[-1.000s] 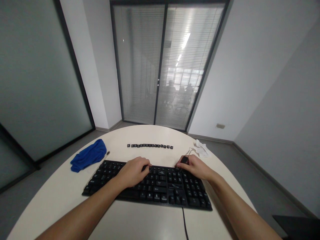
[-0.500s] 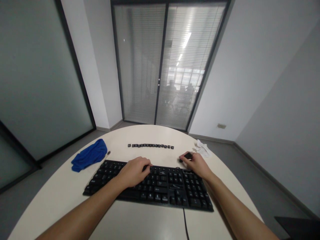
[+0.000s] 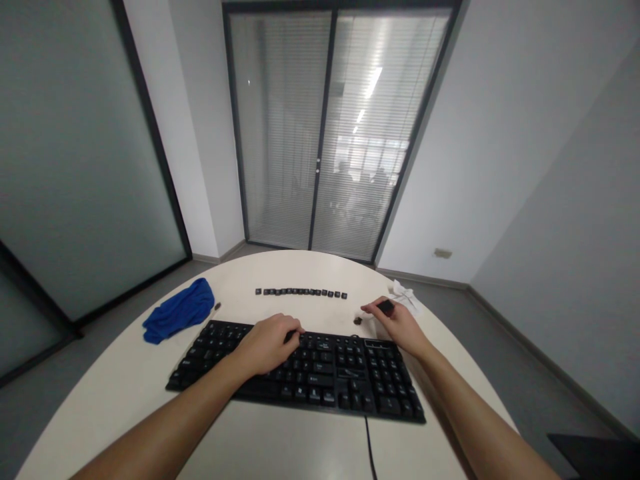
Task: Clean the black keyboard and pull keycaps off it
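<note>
A black keyboard (image 3: 323, 379) lies across the round table. My left hand (image 3: 273, 341) rests on its upper middle, fingers closed around something dark that I cannot make out. Beyond the keyboard's upper right, my right hand (image 3: 397, 323) is raised with a small black object (image 3: 385, 307) in its grip. Just left of that hand, a small dark piece (image 3: 357, 321) sits on the table. Several black keycaps (image 3: 305, 291) form a row behind the keyboard, with one keycap (image 3: 258, 291) slightly apart at the row's left end.
A crumpled blue cloth (image 3: 180, 310) lies at the left, near a small dark oval item (image 3: 217, 306). White tissue (image 3: 404, 295) is at the right edge of the table (image 3: 295, 443). A black cable (image 3: 371, 447) runs from the keyboard towards me.
My right hand has moved slightly right and up, away from the small dark piece, which now shows on the table. The left hand has stayed in place.
</note>
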`<state>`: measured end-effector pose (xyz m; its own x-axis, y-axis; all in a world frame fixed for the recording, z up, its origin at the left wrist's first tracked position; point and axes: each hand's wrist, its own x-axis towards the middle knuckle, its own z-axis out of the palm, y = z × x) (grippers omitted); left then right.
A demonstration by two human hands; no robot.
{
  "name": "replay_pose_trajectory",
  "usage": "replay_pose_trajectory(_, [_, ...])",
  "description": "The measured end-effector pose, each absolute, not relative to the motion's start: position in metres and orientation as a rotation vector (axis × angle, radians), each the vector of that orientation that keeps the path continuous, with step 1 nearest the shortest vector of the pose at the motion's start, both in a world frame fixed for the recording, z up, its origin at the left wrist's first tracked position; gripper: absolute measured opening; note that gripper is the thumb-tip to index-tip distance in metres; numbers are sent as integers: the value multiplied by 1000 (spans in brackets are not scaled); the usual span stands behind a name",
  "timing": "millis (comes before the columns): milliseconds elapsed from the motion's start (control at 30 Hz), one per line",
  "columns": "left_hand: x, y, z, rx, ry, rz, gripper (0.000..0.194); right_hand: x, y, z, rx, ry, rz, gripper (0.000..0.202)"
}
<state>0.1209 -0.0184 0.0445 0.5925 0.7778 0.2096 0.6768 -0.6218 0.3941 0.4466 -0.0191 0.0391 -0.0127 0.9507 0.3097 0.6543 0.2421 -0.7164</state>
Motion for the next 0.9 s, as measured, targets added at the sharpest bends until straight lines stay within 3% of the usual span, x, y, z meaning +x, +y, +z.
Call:
replay_pose_trajectory(200, [121, -16, 42, 2550, 1191, 537, 22, 452, -18, 35, -1431, -1892, 489, 42])
replay_pose_trajectory(533, [122, -18, 44, 2549, 1202, 529, 23, 451, -9, 23, -1443, -1927, 667, 32])
replay_pose_trajectory(800, [122, -18, 45, 2548, 1190, 536, 23, 450, -11, 25, -1593, -1902, 577, 25])
replay_pose_trajectory(900, [122, -19, 45, 2549, 1186, 541, 23, 448, -11, 25, -1628, -1885, 513, 34])
